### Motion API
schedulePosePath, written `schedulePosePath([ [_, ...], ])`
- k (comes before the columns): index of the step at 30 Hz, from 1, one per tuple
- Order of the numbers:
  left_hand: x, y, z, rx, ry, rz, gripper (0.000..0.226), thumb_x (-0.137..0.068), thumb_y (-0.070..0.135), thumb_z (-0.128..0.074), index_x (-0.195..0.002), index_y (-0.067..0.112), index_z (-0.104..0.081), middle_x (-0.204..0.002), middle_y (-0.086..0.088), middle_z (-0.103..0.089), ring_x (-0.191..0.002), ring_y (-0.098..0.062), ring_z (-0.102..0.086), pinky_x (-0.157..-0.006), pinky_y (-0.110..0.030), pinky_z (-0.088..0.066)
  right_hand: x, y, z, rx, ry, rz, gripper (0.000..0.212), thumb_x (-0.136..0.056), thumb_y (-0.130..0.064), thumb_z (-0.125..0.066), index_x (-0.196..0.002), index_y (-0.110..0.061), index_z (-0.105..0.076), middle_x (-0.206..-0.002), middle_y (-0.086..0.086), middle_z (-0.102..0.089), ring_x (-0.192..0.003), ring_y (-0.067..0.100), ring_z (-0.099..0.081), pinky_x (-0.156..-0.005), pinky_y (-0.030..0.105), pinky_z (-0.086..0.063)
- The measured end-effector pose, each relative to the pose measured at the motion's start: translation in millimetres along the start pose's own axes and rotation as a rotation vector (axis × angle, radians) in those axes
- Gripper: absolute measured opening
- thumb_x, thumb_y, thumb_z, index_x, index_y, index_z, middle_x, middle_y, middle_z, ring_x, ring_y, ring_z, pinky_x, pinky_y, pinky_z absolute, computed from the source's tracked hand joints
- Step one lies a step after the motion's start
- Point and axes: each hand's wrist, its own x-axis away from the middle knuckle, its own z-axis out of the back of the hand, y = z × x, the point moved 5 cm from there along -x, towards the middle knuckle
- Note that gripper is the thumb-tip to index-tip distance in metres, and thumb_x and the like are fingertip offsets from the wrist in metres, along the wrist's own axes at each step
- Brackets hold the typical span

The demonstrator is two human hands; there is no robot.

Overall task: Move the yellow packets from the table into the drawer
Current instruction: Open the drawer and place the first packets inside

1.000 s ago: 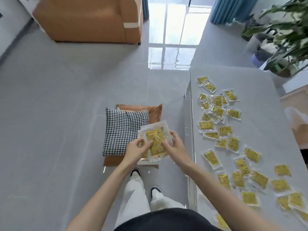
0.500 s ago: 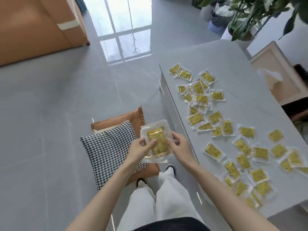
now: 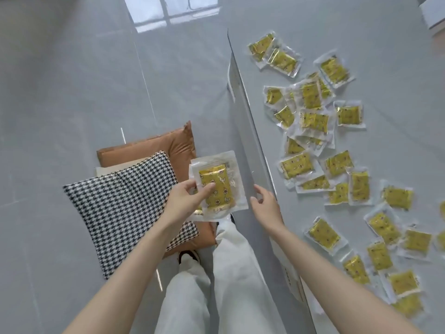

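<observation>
Pinching glossy, clear-edged rectangular yellow packets (image 3: 218, 186) are the left fingers (image 3: 203, 192); right fingers (image 3: 258, 190) hang relaxed.

We see grey floor tiles (image 3: 72, 92) with a window reflection (image 3: 168, 13) top centre, a houndstooth cushion (image 3: 120, 213) atop a tan cushion (image 3: 175, 145) centre-left.

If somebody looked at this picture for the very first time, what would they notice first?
First, the many yellow packets strewn over the grey table on the right. Next, in the middle, the left hand holds a stack of packets beside the table's edge, while the right hand is open next to it, holding nothing. At lower left, a black-and-white checked cushion lies on a brown one.
</observation>
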Motion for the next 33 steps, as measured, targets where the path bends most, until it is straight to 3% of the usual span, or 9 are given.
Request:
schedulePosePath([
  [5, -56.8, -41.0, -2.4, 0.027, 0.004, -0.001, 0.021, -0.082, 0.026, -0.070, -0.102, 0.019, -0.072, -0.099, 0.009, -0.074, -0.092, -0.001, -0.069, -0.075, -0.012, -0.053, -74.6, 38.0, -42.8, 0.113, -0.093, -0.047, 0.056, -0.095, -0.017, -0.044, -0.149, -0.018, -0.028, -0.152, 0.003, -0.025, -0.129, 0.025, -0.044, -0.107, 0.042, -0.038],
  [10, -93.3, -82.1, 0.6, 0.028, 0.014, 0.008, 0.023, -0.083, 0.023, -0.069, -0.104, 0.014, -0.071, -0.099, 0.011, -0.073, -0.090, 0.001, -0.068, -0.070, -0.006, -0.051, -126.7, 73.4, -77.0, 0.245, -0.144, -0.105, 0.067, -0.095, -0.016, -0.045, -0.153, -0.014, -0.011, -0.160, 0.004, -0.001, -0.147, 0.027, -0.011, -0.116, 0.041, -0.023],
  [12, -102.4, -94.7, 1.3, 0.013, 0.011, 0.015, 0.023, -0.083, 0.024, -0.069, -0.104, 0.015, -0.071, -0.100, 0.011, -0.073, -0.091, 0.002, -0.068, -0.069, -0.005, -0.050, -140.7, 84.3, -83.3, 0.271, -0.144, -0.157, 0.070, -0.094, -0.016, -0.045, -0.153, -0.013, -0.007, -0.161, 0.006, 0.002, -0.147, 0.030, -0.007, -0.116, 0.042, -0.019],
  [16, -111.3, -112.2, 1.6, 0.016, 0.015, 0.021, 0.021, -0.083, 0.023, -0.068, -0.103, 0.017, -0.071, -0.099, 0.011, -0.073, -0.088, 0.003, -0.068, -0.068, -0.007, -0.051, -152.7, 90.7, -88.5, 0.274, -0.146, -0.177, 0.074, -0.093, -0.020, -0.050, -0.153, -0.010, -0.007, -0.161, 0.005, -0.001, -0.147, 0.025, -0.013, -0.114, 0.036, -0.021],
  [21, -109.1, -119.4, 5.5, 0.039, 0.036, 0.039, 0.017, -0.081, 0.026, -0.069, -0.098, 0.023, -0.070, -0.102, 0.011, -0.072, -0.097, -0.001, -0.066, -0.084, -0.020, -0.051, -138.0, 90.4, -94.8, 0.208, -0.141, -0.158, 0.082, -0.087, -0.019, -0.056, -0.153, -0.015, -0.007, -0.160, -0.002, -0.001, -0.143, 0.022, -0.024, -0.108, 0.035, -0.030],
  [26, -98.6, -115.8, 16.0, 0.017, 0.030, -0.003, 0.018, -0.083, 0.021, -0.067, -0.101, 0.016, -0.070, -0.098, 0.015, -0.071, -0.089, 0.005, -0.067, -0.071, -0.007, -0.052, -122.6, 76.6, -118.0, 0.026, -0.193, -0.105, 0.091, -0.085, -0.016, -0.058, -0.151, -0.028, 0.004, -0.159, -0.003, -0.003, -0.142, 0.021, -0.022, -0.099, 0.033, -0.031],
  [30, -89.8, -118.3, 30.2, -0.002, 0.052, 0.003, 0.015, -0.083, 0.022, -0.067, -0.098, 0.021, -0.070, -0.098, 0.015, -0.072, -0.090, 0.004, -0.067, -0.072, -0.009, -0.053, -104.3, 74.9, -152.4, 0.007, -0.326, -0.077, 0.107, -0.084, -0.035, -0.069, -0.150, -0.030, 0.015, -0.161, -0.001, 0.012, -0.148, 0.019, -0.006, -0.115, 0.041, -0.019],
  [33, -80.4, -117.3, 40.7, -0.003, 0.074, 0.002, 0.016, -0.083, 0.022, -0.067, -0.098, 0.022, -0.069, -0.094, 0.014, -0.073, -0.086, 0.004, -0.068, -0.068, -0.008, -0.052, -88.7, 72.5, -170.5, 0.052, -0.390, -0.058, 0.111, -0.078, -0.054, -0.067, -0.149, -0.034, 0.014, -0.162, 0.000, -0.004, -0.144, 0.022, -0.024, -0.115, 0.051, -0.025],
])
